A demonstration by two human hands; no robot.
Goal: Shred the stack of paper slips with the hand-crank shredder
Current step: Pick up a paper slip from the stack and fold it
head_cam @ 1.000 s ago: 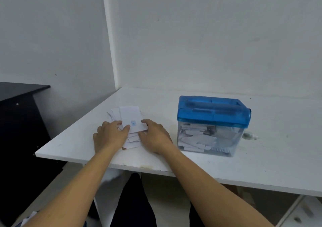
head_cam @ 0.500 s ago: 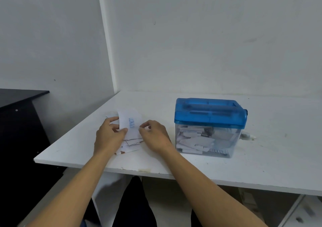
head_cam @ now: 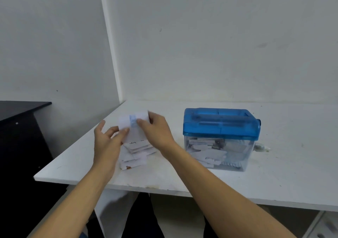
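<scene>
Above the stack, a single slip is pinched by the right hand, with the thumb laid on the near face and the fingers curled behind the slip's right edge. A blue printed mark is seen on the slip just beside the thumb; the print is too blurred to be read. The left hand is held with the fingers spread and mostly straight, nothing being gripped by it; the slip's lower left edge is touched by one fingertip, while the thumb is kept apart to the left.

Under both hands the stack of white slips is spread loosely on the table, near its front left corner, with the pieces fanned and overlapped at odd angles. A small brown mark is seen on the nearest slip.

Well to the right of the stack, the shredder is stood upright on the table, apart from both hands. Its blue lid is seated on a clear bin, through which white paper pieces are seen piled. A small white part is seen at the bin's right side, too blurred to be told.

The table is set into a corner of pale walls, and a black desk is placed to the left.
</scene>
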